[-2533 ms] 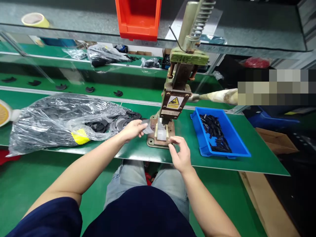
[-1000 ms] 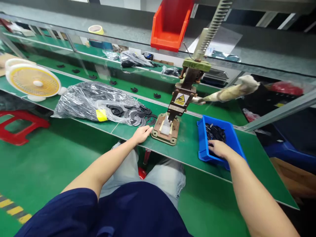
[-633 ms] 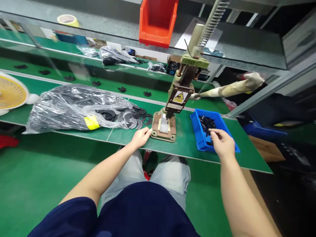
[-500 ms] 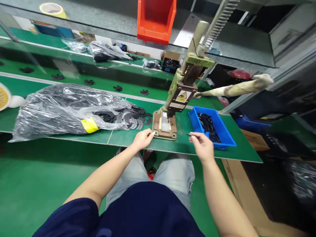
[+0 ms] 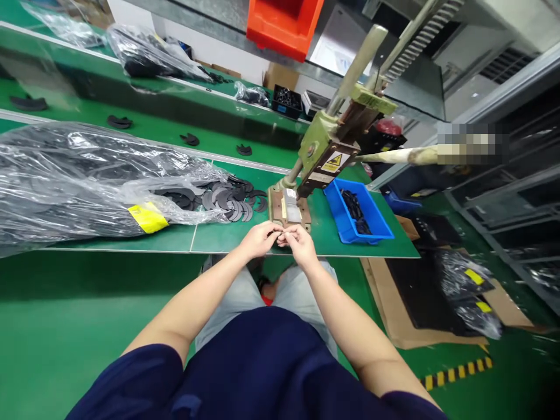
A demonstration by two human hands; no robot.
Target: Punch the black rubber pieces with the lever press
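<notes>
While the right hand (image 5: 301, 242) pinches a mostly hidden part (image 5: 282, 234) beside the nearly closed left hand (image 5: 259, 240), whose hold is unclear, the press (image 5: 312, 143) stands just beyond, the bin (image 5: 371, 238) rightward.

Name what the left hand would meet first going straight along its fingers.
Most likely the right hand, whose fingertips face the left hand by the press base; whether they touch is unclear.
</notes>
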